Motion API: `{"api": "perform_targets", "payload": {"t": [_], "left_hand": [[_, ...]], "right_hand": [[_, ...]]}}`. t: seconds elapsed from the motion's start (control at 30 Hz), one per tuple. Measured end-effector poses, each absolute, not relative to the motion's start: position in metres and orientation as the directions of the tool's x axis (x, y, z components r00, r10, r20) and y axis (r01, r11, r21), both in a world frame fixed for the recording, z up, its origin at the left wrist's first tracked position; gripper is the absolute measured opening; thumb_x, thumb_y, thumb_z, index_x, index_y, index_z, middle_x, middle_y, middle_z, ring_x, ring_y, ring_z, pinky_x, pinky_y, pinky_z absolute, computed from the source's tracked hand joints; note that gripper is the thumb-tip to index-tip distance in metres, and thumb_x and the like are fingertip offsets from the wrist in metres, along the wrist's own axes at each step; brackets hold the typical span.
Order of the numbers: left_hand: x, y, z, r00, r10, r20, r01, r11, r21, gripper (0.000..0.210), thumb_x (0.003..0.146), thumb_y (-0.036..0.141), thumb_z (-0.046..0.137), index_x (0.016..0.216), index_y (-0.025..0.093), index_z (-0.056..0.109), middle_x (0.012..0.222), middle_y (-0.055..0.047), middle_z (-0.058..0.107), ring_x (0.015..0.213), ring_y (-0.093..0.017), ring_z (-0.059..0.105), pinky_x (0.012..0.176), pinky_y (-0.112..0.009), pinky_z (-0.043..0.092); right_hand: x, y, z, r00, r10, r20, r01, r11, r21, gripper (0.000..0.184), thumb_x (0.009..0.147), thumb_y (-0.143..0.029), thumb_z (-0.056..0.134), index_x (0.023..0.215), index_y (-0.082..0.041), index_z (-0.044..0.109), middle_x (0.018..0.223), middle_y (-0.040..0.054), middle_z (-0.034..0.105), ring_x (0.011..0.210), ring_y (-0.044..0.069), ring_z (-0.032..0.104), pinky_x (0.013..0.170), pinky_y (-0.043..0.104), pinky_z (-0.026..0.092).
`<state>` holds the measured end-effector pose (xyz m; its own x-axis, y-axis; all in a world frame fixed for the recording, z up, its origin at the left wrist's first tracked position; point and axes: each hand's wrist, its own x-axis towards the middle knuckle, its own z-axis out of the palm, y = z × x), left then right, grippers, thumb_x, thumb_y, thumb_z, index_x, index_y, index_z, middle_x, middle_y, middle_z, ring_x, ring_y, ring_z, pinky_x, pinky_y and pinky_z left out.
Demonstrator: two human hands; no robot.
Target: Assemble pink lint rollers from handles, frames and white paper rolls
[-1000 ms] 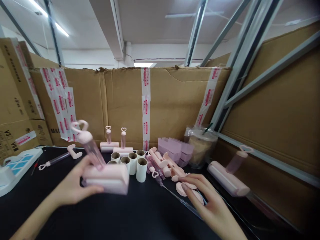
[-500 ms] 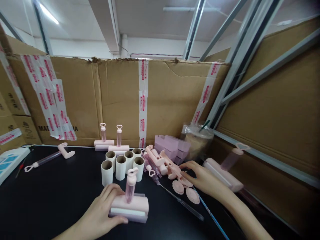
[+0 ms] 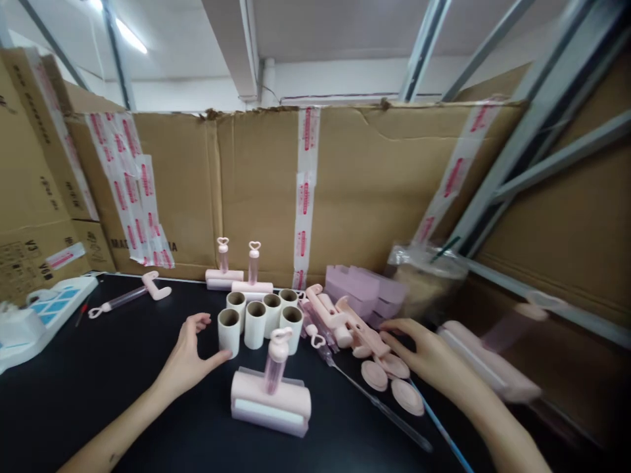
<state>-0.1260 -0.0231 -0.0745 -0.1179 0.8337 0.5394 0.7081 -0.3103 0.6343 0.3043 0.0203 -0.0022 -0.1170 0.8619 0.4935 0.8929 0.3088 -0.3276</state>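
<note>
My left hand is open, thumb and fingers spread, beside several white cardboard-cored rolls standing on end; its thumb tip is close to the nearest one. In front of the rolls a pink lint roller with a clear handle and heart-shaped loop sits upright, untouched. My right hand reaches into a pile of pink plastic parts, thumb and finger apart at the edge of a curved piece. Below that hand lie round pink end caps. Clear handles with heart loops are partly hidden under the pile.
Two assembled lint rollers stand by the cardboard wall. Lilac covers and a plastic bag are behind the pile. Another roller is at right. A loose handle frame and white-blue tray lie left.
My left hand has let go of the near lint roller and moved up and left toward the white rolls. The view has turned slightly left. My right hand stays at the pink parts.
</note>
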Motion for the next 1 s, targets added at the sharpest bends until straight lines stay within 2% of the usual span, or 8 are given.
{"api": "perform_targets", "payload": {"t": [0.07, 0.17, 0.3, 0.4, 0.5, 0.6, 0.77, 1.0], "left_hand": [[-0.123, -0.016, -0.083, -0.043, 0.892, 0.451, 0.707, -0.291, 0.644, 0.054, 0.07, 0.047, 0.067, 0.11, 0.02, 0.043, 0.103, -0.009, 0.056, 0.096, -0.027, 0.058, 0.087, -0.046, 0.048], [-0.121, -0.01, -0.087, 0.049, 0.93, 0.364, 0.683, -0.297, 0.667, 0.037, 0.075, 0.045, 0.062, 0.099, 0.021, 0.047, 0.093, -0.006, 0.059, 0.089, -0.025, 0.061, 0.083, -0.045, 0.05], [-0.126, -0.011, -0.081, 0.025, 0.927, 0.373, 0.609, -0.31, 0.73, 0.036, 0.078, 0.043, 0.06, 0.102, 0.022, 0.044, 0.101, -0.007, 0.06, 0.095, -0.025, 0.062, 0.086, -0.043, 0.051], [-0.13, -0.017, -0.079, -0.066, 0.92, 0.386, 0.574, -0.282, 0.769, 0.043, 0.077, 0.044, 0.062, 0.107, 0.021, 0.042, 0.106, -0.008, 0.059, 0.097, -0.025, 0.062, 0.084, -0.042, 0.053], [-0.129, -0.019, -0.078, -0.103, 0.914, 0.392, 0.571, -0.268, 0.775, 0.045, 0.076, 0.045, 0.063, 0.109, 0.021, 0.042, 0.108, -0.009, 0.058, 0.096, -0.025, 0.063, 0.08, -0.04, 0.055], [-0.125, -0.019, -0.079, -0.107, 0.917, 0.385, 0.57, -0.26, 0.779, 0.047, 0.075, 0.046, 0.063, 0.109, 0.021, 0.042, 0.109, -0.009, 0.059, 0.094, -0.025, 0.064, 0.076, -0.038, 0.056], [-0.122, -0.02, -0.079, -0.079, 0.92, 0.384, 0.565, -0.276, 0.777, 0.046, 0.074, 0.045, 0.064, 0.108, 0.021, 0.043, 0.103, -0.008, 0.062, 0.09, -0.025, 0.065, 0.074, -0.039, 0.057], [-0.126, -0.022, -0.082, -0.116, 0.91, 0.399, 0.555, -0.273, 0.785, 0.047, 0.073, 0.046, 0.065, 0.107, 0.021, 0.043, 0.107, -0.01, 0.059, 0.094, -0.026, 0.063, 0.074, -0.04, 0.057]], "right_hand": [[0.308, 0.01, 0.007, -0.173, 0.915, 0.364, 0.861, 0.32, -0.396, 0.026, 0.08, -0.038, 0.049, 0.081, -0.02, 0.067, 0.083, 0.0068, 0.072, 0.073, 0.021, 0.066, 0.067, 0.03, 0.051], [0.313, -0.005, 0.017, -0.247, 0.956, 0.157, 0.828, 0.293, -0.478, 0.027, 0.081, -0.039, 0.05, 0.08, -0.02, 0.069, 0.068, 0.0029, 0.068, 0.061, 0.017, 0.06, 0.055, 0.025, 0.047], [0.31, -0.02, 0.012, -0.26, 0.966, -0.005, 0.834, 0.222, -0.506, 0.022, 0.078, -0.037, 0.054, 0.076, -0.022, 0.069, 0.058, -0.0012, 0.061, 0.048, 0.012, 0.053, 0.039, 0.02, 0.037], [0.306, -0.026, 0.002, -0.229, 0.972, 0.056, 0.881, 0.231, -0.414, 0.016, 0.078, -0.033, 0.054, 0.079, -0.024, 0.068, 0.06, -0.0022, 0.061, 0.05, 0.013, 0.055, 0.044, 0.022, 0.038], [0.307, -0.025, -0.008, -0.148, 0.96, 0.236, 0.929, 0.217, -0.299, 0.018, 0.077, -0.038, 0.056, 0.068, -0.023, 0.06, 0.074, 0.0009, 0.063, 0.061, 0.016, 0.06, 0.055, 0.025, 0.044], [0.311, -0.018, -0.017, -0.165, 0.924, 0.346, 0.926, 0.266, -0.268, 0.023, 0.074, -0.039, 0.06, 0.061, -0.022, 0.051, 0.082, 0.0044, 0.062, 0.071, 0.019, 0.061, 0.065, 0.028, 0.047], [0.306, -0.009, -0.023, -0.145, 0.963, 0.228, 0.94, 0.206, -0.273, 0.019, 0.071, -0.028, 0.06, 0.059, -0.022, 0.047, 0.066, 0.0016, 0.062, 0.063, 0.018, 0.059, 0.057, 0.026, 0.043], [0.304, -0.007, -0.024, -0.084, 0.969, 0.233, 0.948, 0.15, -0.28, 0.018, 0.075, -0.035, 0.056, 0.064, -0.022, 0.05, 0.07, 0.0027, 0.065, 0.065, 0.019, 0.062, 0.054, 0.025, 0.041]]}}
